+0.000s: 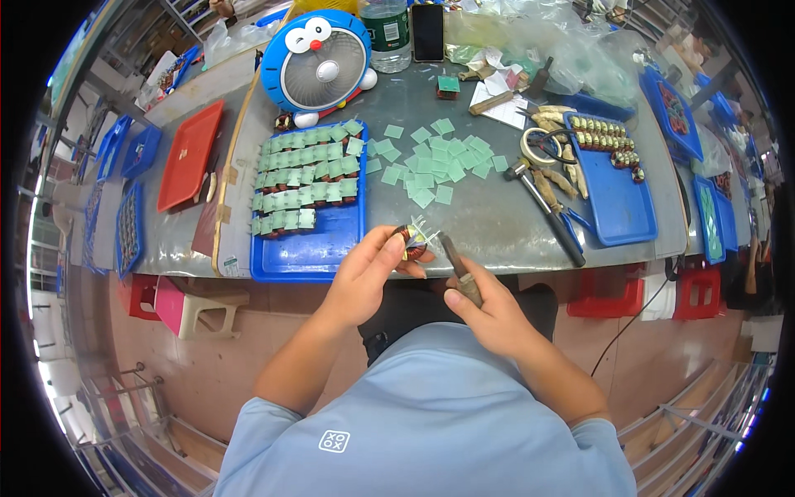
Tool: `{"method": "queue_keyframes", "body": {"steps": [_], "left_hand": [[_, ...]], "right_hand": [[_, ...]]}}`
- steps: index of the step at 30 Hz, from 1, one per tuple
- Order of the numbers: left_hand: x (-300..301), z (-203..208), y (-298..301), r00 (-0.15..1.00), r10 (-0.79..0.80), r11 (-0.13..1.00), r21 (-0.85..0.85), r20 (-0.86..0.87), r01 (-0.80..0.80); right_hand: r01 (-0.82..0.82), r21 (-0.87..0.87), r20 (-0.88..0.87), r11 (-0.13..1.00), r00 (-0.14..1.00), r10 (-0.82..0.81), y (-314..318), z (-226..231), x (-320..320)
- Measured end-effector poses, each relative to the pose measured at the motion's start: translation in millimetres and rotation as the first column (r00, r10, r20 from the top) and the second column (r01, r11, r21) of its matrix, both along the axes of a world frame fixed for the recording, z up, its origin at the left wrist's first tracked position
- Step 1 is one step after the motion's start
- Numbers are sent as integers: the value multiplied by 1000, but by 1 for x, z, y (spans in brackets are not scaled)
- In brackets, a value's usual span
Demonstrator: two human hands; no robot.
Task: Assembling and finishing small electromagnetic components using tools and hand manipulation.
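Observation:
Just past the bench's front edge, my left hand [358, 280] pinches a copper-wound coil [409, 251], its wire ends and a pale board showing at the top. In my right hand [495, 313] is a knife-like tool [455, 261] with a worn wooden handle and a flat dark blade. The blade's tip is right beside the coil; whether it touches cannot be made out. To the left, a blue tray [308, 263] carries rows of coils topped with pale green square plates. Loose green plates [439, 157] lie scattered ahead of my hands.
At right, another blue tray [617, 211] holds rows of coils without plates. Beside it lie a hammer [548, 214], pliers [573, 219], a tape roll [540, 147] and finger-shaped tan pieces [556, 189]. A blue fan [319, 66], bottle [386, 37] and phone [427, 35] stand at the back.

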State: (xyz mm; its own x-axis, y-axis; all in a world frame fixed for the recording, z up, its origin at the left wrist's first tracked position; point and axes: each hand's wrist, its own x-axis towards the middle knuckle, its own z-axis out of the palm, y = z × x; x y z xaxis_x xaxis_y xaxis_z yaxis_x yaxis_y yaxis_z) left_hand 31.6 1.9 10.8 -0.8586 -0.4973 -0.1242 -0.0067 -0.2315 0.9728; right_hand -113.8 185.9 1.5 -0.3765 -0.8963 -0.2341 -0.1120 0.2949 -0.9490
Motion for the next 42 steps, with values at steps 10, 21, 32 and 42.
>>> {"method": "queue_keyframes", "body": {"steps": [10,21,32,42], "left_hand": [[3,0,6,998,-58,991,-118,-8,57],[3,-2,10,999,-47,987,-154,22,50],[-3,8,22,998,52,843,-537,30,-28],[-8,16,3,964,91,592,-792,250,149]], "right_hand": [[-70,-66,-155,995,986,59,-8,6,-3],[-32,-24,-145,999,989,28,-5,10,5],[-10,-81,-159,997,987,-3,-8,7,14],[29,-64,-202,998,978,-42,-16,6,25]]}}
